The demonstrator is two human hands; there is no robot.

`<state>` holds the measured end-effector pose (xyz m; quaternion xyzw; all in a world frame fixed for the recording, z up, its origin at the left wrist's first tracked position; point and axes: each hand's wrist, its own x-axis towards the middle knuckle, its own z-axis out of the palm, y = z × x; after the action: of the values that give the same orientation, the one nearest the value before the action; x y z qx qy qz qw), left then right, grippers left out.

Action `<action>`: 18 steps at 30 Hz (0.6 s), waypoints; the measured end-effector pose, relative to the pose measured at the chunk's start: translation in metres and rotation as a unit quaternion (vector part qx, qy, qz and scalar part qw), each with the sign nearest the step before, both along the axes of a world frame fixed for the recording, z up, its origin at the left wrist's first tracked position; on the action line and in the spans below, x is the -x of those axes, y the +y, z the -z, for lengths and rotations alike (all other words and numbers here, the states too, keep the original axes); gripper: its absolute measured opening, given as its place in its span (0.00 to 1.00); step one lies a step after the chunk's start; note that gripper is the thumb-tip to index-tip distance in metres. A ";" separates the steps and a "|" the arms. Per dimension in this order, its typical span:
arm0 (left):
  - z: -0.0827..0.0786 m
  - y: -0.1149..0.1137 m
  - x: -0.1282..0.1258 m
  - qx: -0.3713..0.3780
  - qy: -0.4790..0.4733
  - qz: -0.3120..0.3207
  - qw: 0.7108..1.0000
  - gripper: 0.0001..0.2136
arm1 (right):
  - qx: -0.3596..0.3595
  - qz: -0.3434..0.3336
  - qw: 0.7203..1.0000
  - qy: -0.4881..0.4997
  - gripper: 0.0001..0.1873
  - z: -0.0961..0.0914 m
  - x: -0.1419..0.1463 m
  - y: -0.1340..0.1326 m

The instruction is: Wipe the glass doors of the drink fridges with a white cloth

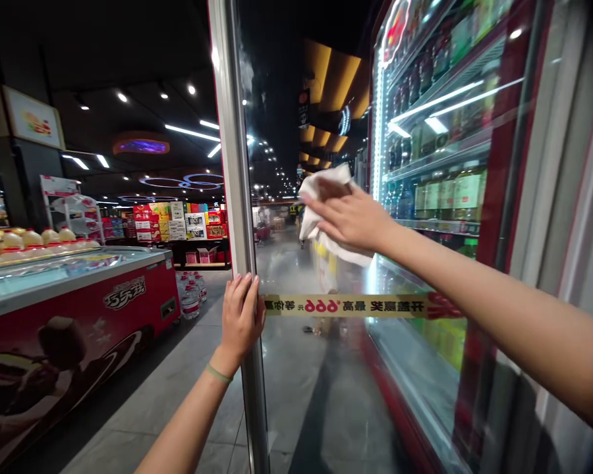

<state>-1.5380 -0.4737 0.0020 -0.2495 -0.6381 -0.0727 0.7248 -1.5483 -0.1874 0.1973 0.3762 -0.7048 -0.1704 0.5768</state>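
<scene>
A glass door (296, 368) with a metal frame (234, 164) stands in front of me, swung open. My left hand (242, 316), with a green band at the wrist, grips the frame's edge, fingers curled over it. My right hand (348, 214) presses a white cloth (333, 181) against the upper middle of the pane; the fingers lie over the cloth and are slightly blurred. Below that hand a strip of yellow tape (346, 305) with reversed lettering runs across the glass.
To the right, a lit drinks fridge (425, 164) with shelved bottles shows beyond the glass. A red ice cream chest freezer (79, 342) stands on the left, with bottles on its far side. Water bottle packs (192, 296) sit on the grey floor behind it.
</scene>
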 end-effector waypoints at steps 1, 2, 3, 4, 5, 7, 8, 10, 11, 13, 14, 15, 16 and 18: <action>0.003 -0.002 0.003 -0.036 -0.011 0.015 0.999 0.36 | 0.033 0.006 0.999 0.009 0.36 -0.001 0.001 -0.001; 0.004 -0.003 0.006 -0.083 -0.033 0.033 0.996 0.38 | 0.057 0.007 0.998 0.018 0.36 -0.001 0.002 -0.003; 0.005 -0.003 0.009 -0.135 -0.065 0.054 0.987 0.40 | 0.056 0.000 0.998 0.023 0.35 -0.001 0.003 -0.005; 0.005 -0.002 0.013 -0.187 -0.105 0.078 0.974 0.41 | 0.029 -0.014 0.999 0.024 0.35 0.000 0.004 -0.007; 0.005 -0.001 0.016 -0.231 -0.148 0.104 0.956 0.42 | -0.017 -0.028 0.999 0.022 0.34 0.002 0.006 -0.010; 0.004 0.001 0.022 -0.283 -0.225 0.147 0.921 0.37 | -0.092 -0.049 0.994 0.016 0.33 0.003 0.010 -0.017; 0.004 0.001 0.025 -0.296 -0.250 0.161 0.908 0.34 | -0.095 -0.049 0.994 0.015 0.32 0.002 0.012 -0.021; 0.004 0.002 0.029 -0.308 -0.275 0.177 0.894 0.30 | -0.035 -0.034 0.999 0.017 0.33 0.002 0.015 -0.033; 0.004 0.002 0.030 -0.310 -0.277 0.182 0.891 0.30 | 0.001 -0.026 0.999 0.021 0.33 0.002 0.017 -0.040; 0.006 0.002 0.032 -0.314 -0.275 0.189 0.889 0.30 | 0.010 -0.033 0.999 0.029 0.33 0.003 0.020 -0.054; 0.006 0.002 0.032 -0.315 -0.277 0.190 0.888 0.30 | -0.024 -0.045 0.998 0.033 0.33 0.002 0.021 -0.060; 0.007 0.003 0.032 -0.317 -0.280 0.190 0.886 0.30 | -0.070 -0.058 0.995 0.034 0.32 0.001 0.022 -0.065; 0.008 0.003 0.031 -0.317 -0.282 0.188 0.886 0.30 | -0.109 -0.065 0.991 0.034 0.32 -0.001 0.023 -0.068; 0.010 0.004 0.031 -0.310 -0.276 0.184 0.891 0.32 | -0.107 -0.059 0.992 0.026 0.32 -0.007 0.024 -0.071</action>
<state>-1.5693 -0.4696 -0.0078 -0.0947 -0.7002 -0.4648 0.5336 -1.5725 -0.2588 0.2047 0.4719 -0.6440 -0.2201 0.5605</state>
